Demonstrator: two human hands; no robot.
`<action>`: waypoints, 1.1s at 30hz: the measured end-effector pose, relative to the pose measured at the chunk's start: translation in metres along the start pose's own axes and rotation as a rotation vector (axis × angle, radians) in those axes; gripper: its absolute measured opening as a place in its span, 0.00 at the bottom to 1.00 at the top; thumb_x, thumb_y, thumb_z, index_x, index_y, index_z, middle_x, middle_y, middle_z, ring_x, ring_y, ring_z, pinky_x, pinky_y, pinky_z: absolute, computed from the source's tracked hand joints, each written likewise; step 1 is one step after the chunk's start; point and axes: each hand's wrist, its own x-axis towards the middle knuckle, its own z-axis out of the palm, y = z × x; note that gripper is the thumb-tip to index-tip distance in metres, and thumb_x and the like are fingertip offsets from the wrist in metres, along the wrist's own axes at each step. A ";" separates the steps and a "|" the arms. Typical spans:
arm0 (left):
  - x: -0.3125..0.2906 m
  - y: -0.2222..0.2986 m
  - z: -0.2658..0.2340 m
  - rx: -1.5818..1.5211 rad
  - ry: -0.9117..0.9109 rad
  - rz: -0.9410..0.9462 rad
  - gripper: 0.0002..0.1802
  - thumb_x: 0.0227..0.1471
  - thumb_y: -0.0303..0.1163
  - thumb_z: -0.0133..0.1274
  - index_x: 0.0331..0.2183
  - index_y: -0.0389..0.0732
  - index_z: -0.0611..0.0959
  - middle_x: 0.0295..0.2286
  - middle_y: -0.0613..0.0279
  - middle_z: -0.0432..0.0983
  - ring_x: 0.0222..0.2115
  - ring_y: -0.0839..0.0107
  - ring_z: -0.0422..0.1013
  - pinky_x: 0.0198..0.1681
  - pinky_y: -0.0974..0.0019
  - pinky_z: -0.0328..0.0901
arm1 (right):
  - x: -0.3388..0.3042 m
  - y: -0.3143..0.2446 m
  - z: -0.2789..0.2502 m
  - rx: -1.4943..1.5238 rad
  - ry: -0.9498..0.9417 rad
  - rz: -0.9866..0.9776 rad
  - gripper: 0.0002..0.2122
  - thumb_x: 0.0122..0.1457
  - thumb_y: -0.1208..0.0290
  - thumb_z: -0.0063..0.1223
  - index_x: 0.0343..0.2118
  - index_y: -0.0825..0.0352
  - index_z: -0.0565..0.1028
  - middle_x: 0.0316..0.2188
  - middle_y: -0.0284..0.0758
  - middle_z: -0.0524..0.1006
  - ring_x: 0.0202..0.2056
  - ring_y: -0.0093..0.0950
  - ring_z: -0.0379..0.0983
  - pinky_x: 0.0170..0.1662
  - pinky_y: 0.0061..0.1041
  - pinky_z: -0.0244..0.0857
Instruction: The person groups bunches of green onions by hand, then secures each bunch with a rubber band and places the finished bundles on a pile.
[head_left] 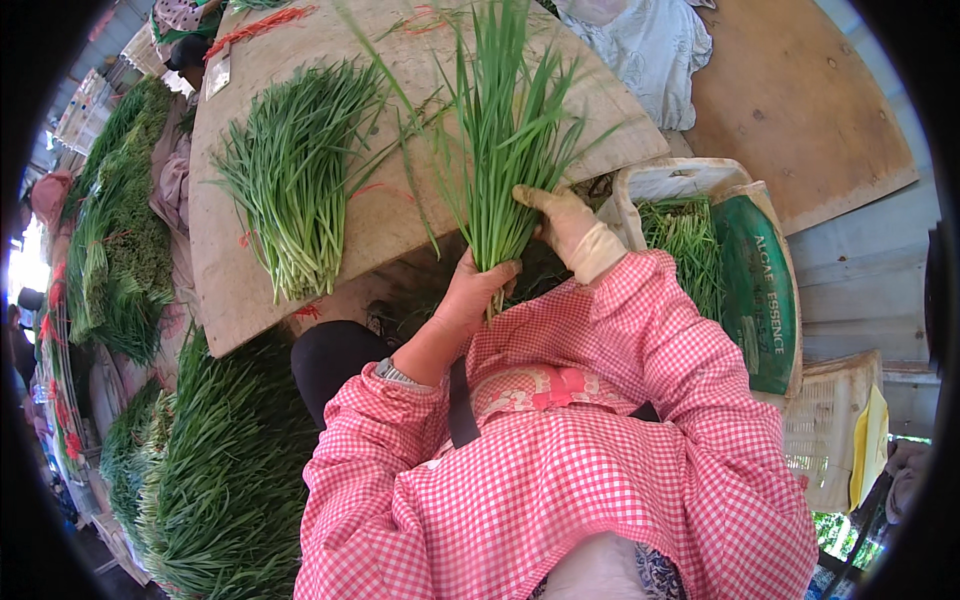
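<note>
I hold an upright bunch of garlic chives (503, 150) over the near edge of the wooden tabletop (230, 300). My bare left hand (470, 295) is closed round the pale lower stems. Higher up, my right hand (568, 225), in a pale, stained glove, grips the right side of the same bunch. The long green leaves fan out above both hands. To the left, a neat pile of garlic chives (305, 170) lies on the tabletop, its pale stem ends toward me. A few loose leaves (415, 180) lie between the pile and my bunch.
Right of the tabletop stands a white plastic crate (640, 172) with cut greens (685, 240) and a green printed sack (755, 300). Large heaps of chives (220, 470) fill the lower left. Red ties (265, 25) lie at the far edge, near a pale cloth (650, 50).
</note>
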 end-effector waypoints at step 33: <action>-0.001 -0.014 0.000 -0.267 0.101 -0.157 0.13 0.48 0.32 0.51 0.38 0.41 0.72 0.27 0.63 0.72 0.25 0.70 0.69 0.27 0.68 0.66 | 0.006 0.077 -0.019 -0.123 -0.018 0.053 0.18 0.52 0.57 0.48 0.34 0.70 0.72 0.25 0.36 0.74 0.23 0.26 0.69 0.26 0.23 0.64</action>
